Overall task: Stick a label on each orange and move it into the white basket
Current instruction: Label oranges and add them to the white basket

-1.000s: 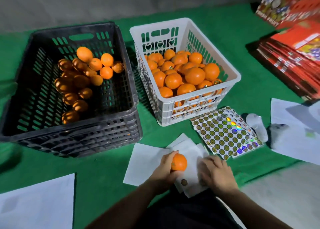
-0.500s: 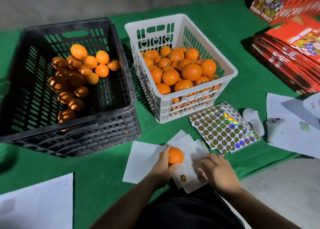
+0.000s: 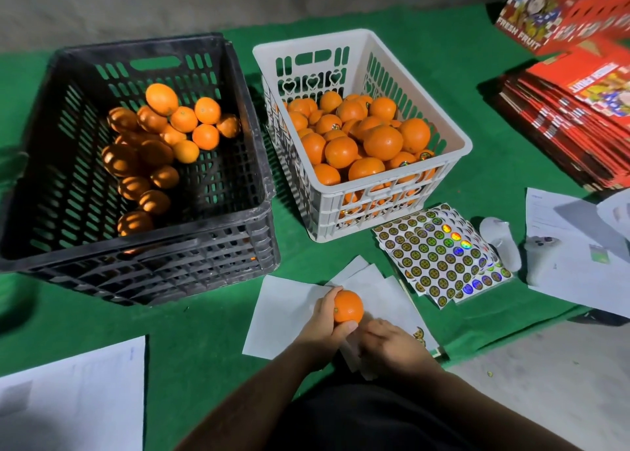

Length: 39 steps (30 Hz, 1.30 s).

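Both hands meet low: left hand (image 3: 324, 324) grips orange (image 3: 348, 306).

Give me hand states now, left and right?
Left hand: holding an orange.
Right hand: fingers curled by the orange's underside; cannot tell whether it holds anything.

white plastic basket (image 3: 456, 144), glossy label sheets (image 3: 439, 256)
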Each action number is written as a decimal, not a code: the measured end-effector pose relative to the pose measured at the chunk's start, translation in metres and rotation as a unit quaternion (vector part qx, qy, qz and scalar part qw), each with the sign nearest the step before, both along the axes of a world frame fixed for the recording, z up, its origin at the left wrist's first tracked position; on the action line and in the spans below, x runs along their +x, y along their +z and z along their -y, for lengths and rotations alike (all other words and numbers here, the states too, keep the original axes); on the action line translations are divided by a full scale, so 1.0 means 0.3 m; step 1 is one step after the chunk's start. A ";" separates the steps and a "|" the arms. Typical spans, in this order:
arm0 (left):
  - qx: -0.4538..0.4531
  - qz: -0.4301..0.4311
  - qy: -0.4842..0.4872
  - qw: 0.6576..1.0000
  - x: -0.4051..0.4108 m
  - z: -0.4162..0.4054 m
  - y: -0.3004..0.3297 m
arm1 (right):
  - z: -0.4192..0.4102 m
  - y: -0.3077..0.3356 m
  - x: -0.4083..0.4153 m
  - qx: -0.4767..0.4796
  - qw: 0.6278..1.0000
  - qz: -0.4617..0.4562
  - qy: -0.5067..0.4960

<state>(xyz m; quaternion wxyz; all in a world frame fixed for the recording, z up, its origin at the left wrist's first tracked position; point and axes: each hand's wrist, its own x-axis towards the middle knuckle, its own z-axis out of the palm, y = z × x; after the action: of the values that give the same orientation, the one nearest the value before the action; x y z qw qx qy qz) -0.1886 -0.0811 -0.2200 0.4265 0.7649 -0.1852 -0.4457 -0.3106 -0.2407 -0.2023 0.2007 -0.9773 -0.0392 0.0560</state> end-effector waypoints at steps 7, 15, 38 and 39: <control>-0.063 0.016 0.012 0.998 -0.010 -0.005 0.022 | 0.035 0.104 0.084 0.334 0.888 -0.031 -0.314; -0.208 0.000 0.100 0.973 0.006 -0.013 0.149 | 0.061 0.229 0.185 0.433 0.831 -0.097 -0.335; 0.099 0.464 0.181 0.861 0.559 -0.283 0.648 | 0.143 0.701 0.965 0.212 0.935 0.035 -0.282; 0.112 0.451 0.173 0.869 0.566 -0.274 0.641 | 0.119 0.676 0.982 0.141 0.947 0.046 -0.284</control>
<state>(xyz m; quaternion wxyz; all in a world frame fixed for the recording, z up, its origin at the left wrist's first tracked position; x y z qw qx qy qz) -0.0187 0.0010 -0.0277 0.2784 0.9450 -0.1712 0.0107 -0.0159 -0.2765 0.0006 0.3417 -0.9112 0.2237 -0.0541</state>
